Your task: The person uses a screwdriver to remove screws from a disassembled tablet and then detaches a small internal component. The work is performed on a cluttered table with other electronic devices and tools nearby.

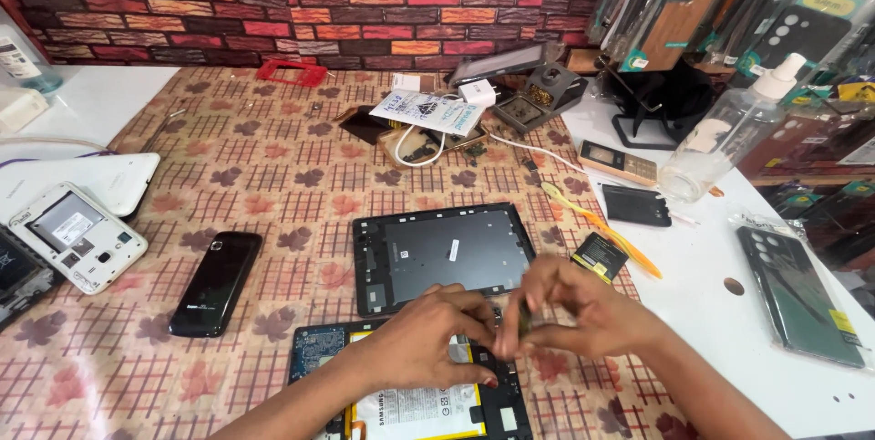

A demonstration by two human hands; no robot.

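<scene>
Both forearms come in from the lower edge and meet over the opened tablet body with blue circuit board and white battery (410, 394), which lies at the near edge of the bench (273, 167), a surface covered by a tan checked cloth with leaf prints. The left hand (428, 340) lies palm down across the tablet's upper part, wrist bent, its fingers (474, 322) curled toward the right hand. The right hand (583, 312) is raised just above the tablet's upper right corner, fingers pinched together against the left fingertips around a small dark part (526, 317); the blur there hides what the part is and which hand truly grips it. The tablet's long axis runs left to right, its board end to the left, and its lower portion is cut off by the picture's edge. Just beyond the tablet lies a dark grey flat rectangular back cover (442, 253), inner side up, also long side left to right, nearly touching the hands. Left of the tablet, a glossy black phone (215, 282) lies pointing away and slightly right, with bare cloth between them. Right of the tablet, a small black battery pack with a yellow label (600, 256) and a yellow plastic pry tool (602, 229) sit near the cloth's edge, where a white tabletop (729, 331) begins. Open cloth remains beyond the back cover.
</scene>
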